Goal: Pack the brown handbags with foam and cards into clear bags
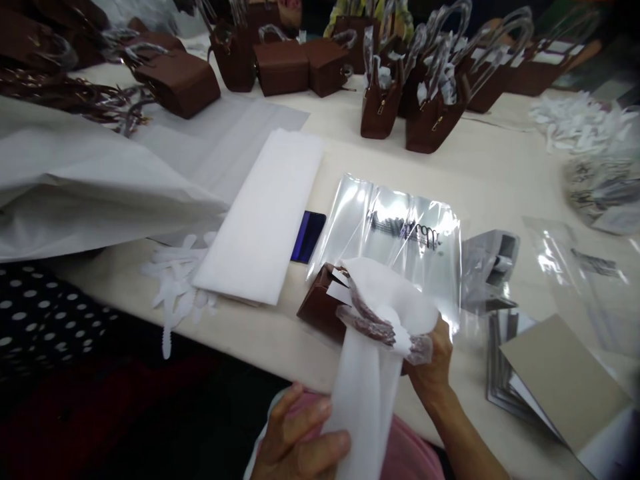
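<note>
A small brown handbag point(320, 308) lies at the near edge of the table, its wrapped handle point(367, 321) sticking out toward me. A sheet of white tissue paper point(373, 373) is draped over the bag and hangs down. My left hand point(300, 443) pinches the lower end of the tissue between thumb and fingers. My right hand point(435, 360) is closed around the bag and tissue from the right side. A clear plastic bag point(400, 233) with dark print lies just behind the handbag.
A folded stack of white tissue point(265, 213) and a dark blue card point(309, 236) lie to the left. Several brown handbags point(430, 113) stand at the back. Grey cardboard sheets point(560, 380) sit at the right, white paper strips point(175, 287) at the left.
</note>
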A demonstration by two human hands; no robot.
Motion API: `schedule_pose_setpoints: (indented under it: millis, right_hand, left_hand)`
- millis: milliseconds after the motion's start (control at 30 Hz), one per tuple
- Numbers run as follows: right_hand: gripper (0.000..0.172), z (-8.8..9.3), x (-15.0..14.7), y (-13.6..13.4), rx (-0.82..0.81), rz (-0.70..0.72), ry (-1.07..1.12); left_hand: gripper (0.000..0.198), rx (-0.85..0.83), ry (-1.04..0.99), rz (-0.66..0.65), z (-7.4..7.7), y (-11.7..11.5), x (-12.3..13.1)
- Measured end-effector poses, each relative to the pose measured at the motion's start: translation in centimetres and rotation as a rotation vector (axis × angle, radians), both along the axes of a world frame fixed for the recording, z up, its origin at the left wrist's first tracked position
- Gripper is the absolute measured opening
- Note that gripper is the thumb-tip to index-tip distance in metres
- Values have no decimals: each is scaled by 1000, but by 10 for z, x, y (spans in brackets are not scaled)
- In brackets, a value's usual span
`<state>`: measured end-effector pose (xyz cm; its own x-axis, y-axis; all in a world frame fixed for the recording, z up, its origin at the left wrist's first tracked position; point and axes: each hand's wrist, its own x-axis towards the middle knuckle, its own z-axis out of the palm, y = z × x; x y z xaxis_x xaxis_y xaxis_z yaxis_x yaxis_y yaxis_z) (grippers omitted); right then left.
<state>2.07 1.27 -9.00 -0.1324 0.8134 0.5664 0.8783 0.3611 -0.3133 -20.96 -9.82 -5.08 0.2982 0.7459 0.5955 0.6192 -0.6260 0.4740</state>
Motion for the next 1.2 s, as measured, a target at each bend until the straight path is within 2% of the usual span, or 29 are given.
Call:
schedule_pose_setpoints:
  millis: [133, 267, 367, 500, 600, 667, 767, 867, 933, 1000, 1067, 1133, 1200]
  right_hand:
    - [22, -4, 1, -2, -13, -6, 22]
    - [23, -10, 2, -3, -23, -1, 40]
    - [20, -15, 3, -3, -20, -10, 91]
    - [10, -26, 5, -7, -60, -84, 203]
    - [6, -32, 2, -10, -54, -194, 247]
    - [8, -32, -2, -12, -34, -309, 258]
    - [19, -30, -11, -13, 2, -432, 358]
    - [42, -26, -15, -13, -44, -404, 524]
    - [54, -23, -12, -11, -111, -345, 498]
    - [50, -19, -8, -7, -127, -280, 373]
    - [33, -15, -4, -3, -114, -239, 285]
    - [26, -12, -2, 1, -132, -238, 288]
    - [26, -10, -2, 4, -158, -254, 331]
  left_hand:
    - [23, 48, -45, -124, -10, -8, -16]
    - [21, -8, 5, -112, -33, -12, -29]
    - [16, -77, 55, -138, -60, -5, -32]
    - [16, -81, 65, -194, -105, 17, -25]
    - [17, -77, 85, -223, -132, 33, -18]
    - [19, -58, 104, -234, -143, 40, -16]
    - [21, -41, 131, -235, -151, 46, -16]
    - [21, -34, 158, -223, -153, 47, -15]
    - [20, -28, 184, -213, -151, 46, -15]
    - [20, -17, 213, -191, -148, 44, -18]
    - [19, -4, 240, -129, -146, 44, -22]
    - [18, 8, 263, -41, -146, 49, -27]
    - [15, 22, 285, 20, -147, 56, -29]
